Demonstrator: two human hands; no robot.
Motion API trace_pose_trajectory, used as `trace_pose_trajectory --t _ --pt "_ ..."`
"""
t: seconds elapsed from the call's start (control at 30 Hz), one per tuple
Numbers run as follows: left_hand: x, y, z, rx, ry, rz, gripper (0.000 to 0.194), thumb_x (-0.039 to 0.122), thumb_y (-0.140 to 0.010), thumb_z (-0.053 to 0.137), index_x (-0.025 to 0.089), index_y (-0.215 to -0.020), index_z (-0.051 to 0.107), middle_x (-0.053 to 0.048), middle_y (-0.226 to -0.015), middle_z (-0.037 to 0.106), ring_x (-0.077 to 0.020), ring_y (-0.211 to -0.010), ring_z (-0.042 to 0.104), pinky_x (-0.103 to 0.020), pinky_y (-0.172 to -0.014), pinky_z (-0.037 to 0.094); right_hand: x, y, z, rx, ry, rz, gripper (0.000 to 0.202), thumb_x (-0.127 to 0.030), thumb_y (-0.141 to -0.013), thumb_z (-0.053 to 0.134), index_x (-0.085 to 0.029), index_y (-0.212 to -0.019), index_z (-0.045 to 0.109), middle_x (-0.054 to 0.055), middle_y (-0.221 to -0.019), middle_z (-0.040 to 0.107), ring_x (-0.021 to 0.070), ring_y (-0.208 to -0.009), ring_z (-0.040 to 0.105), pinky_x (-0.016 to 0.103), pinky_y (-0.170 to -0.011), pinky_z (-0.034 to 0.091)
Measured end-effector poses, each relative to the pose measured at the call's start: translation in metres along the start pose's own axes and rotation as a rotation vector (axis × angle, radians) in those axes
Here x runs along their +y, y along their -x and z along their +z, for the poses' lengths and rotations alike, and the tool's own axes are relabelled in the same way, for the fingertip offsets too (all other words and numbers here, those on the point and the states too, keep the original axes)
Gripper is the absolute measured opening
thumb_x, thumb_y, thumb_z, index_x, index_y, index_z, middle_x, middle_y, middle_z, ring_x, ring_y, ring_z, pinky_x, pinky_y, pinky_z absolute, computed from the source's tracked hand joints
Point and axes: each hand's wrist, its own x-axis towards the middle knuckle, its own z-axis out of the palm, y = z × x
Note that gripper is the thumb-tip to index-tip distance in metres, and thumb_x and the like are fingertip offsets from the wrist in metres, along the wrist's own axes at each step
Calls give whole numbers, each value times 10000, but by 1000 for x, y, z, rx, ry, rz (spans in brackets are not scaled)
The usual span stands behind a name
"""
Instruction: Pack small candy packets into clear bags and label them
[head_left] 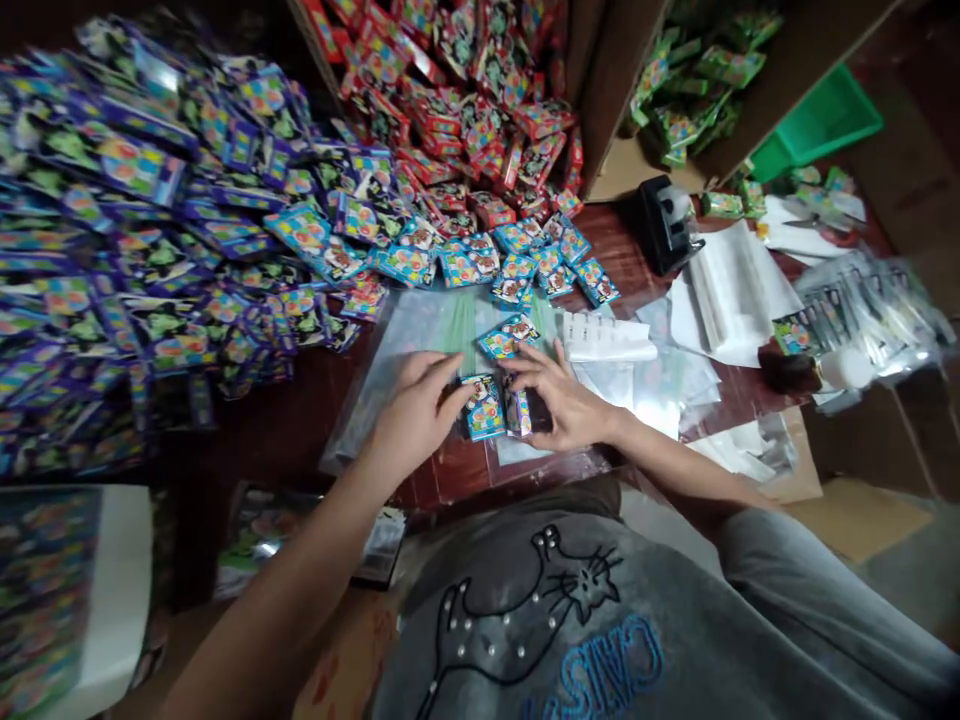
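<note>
A small blue box [484,408] lies face up near the table's front edge, with the fingers of my left hand [421,410] at its left side, thumb touching it, fingers apart. Right beside it, a purple-sided box [518,412] is held between the thumb and fingers of my right hand [559,398]. Another blue box [508,337] lies tilted just above these two, close to my right fingertips. Clear plastic bags [420,335] with green strips are spread under and behind the boxes.
Purple boxes [157,240] are heaped at the left, red boxes [480,110] at the back, with several blue boxes [469,260] before them. Rightward are white labels [607,337], a black tape dispenser [664,225], packed bags [870,310] and a green bin [821,120].
</note>
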Motion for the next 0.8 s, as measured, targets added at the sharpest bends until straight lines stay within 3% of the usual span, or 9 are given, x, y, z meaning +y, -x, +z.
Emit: trace_pose_trajectory --t 0.07,0.17,0.27,0.33,0.4,0.47,0.6,0.7,0.8 --pt "-2 26 -21 6 -187 107 596 526 -1026 595 231 -1544 604 -172 -1518 620 -360 -1402 612 -494 -1184 510 4 13 -2 -18 121 40 654 -530 -928 752 -223 -1446 498 210 -1766 374 428 -1717 168 795 -1322 -49" --pt "-19 85 -56 -163 -392 296 719 452 -953 673 383 -1642 478 -101 -1609 606 -418 -1356 644 -611 -1173 479 7 25 -7 -25 205 54 816 -732 -946 697 -193 -1530 509 228 -1798 312 424 -1718 173 766 -1348 39" --pt "-45 137 -77 -273 -497 270 932 267 -871 594 431 -1733 283 -100 -1724 501 -458 -1443 600 -713 -1195 390 8 24 -8 -61 199 25 941 -800 -946 653 -192 -1633 446 218 -1773 369 395 -1686 279 712 -1366 157" --pt "-57 157 -82 -325 -517 283 998 173 -865 534 480 -1748 183 -68 -1689 551 -413 -1458 609 -702 -1232 345 9 16 -5 -74 175 -11 895 -746 -999 622 -182 -1662 415 213 -1692 486 363 -1606 421 679 -1364 222" --pt "-60 165 -81 -337 -526 317 987 134 -898 507 482 -1751 153 -56 -1590 656 -374 -1402 663 -666 -1253 331 8 6 -2 -56 148 -45 826 -686 -1044 589 -157 -1656 423 208 -1572 587 339 -1499 529 652 -1354 274" --pt "-54 164 -76 -312 -540 319 913 192 -931 551 377 -1758 213 -103 -1500 718 -376 -1325 707 -629 -1236 363 4 -5 2 -32 143 -58 876 -710 -1030 589 -133 -1664 408 214 -1521 603 345 -1459 548 648 -1347 292" --pt "-31 158 -60 -270 -573 207 817 352 -917 665 159 -1672 420 -212 -1455 698 -396 -1210 719 -516 -1070 509 -4 -24 14 -42 224 -42 1061 -799 -938 648 -129 -1707 352 225 -1604 548 403 -1473 498 709 -1360 176" --pt "-21 157 -44 -237 -555 150 812 411 -920 707 142 -1645 460 -226 -1422 701 -397 -1188 711 -488 -1016 527 -10 -33 23 -58 255 -34 924 -708 -943 698 -168 -1654 461 181 -1568 606 396 -1414 526 716 -1370 83" --pt "-18 159 -33 -155 -530 93 882 476 -931 739 143 -1674 399 -232 -1436 695 -410 -1209 701 -503 -1010 520 -18 -31 18 5 188 -17 783 -636 -925 733 -234 -1571 550 137 -1504 651 375 -1356 562 714 -1367 55"
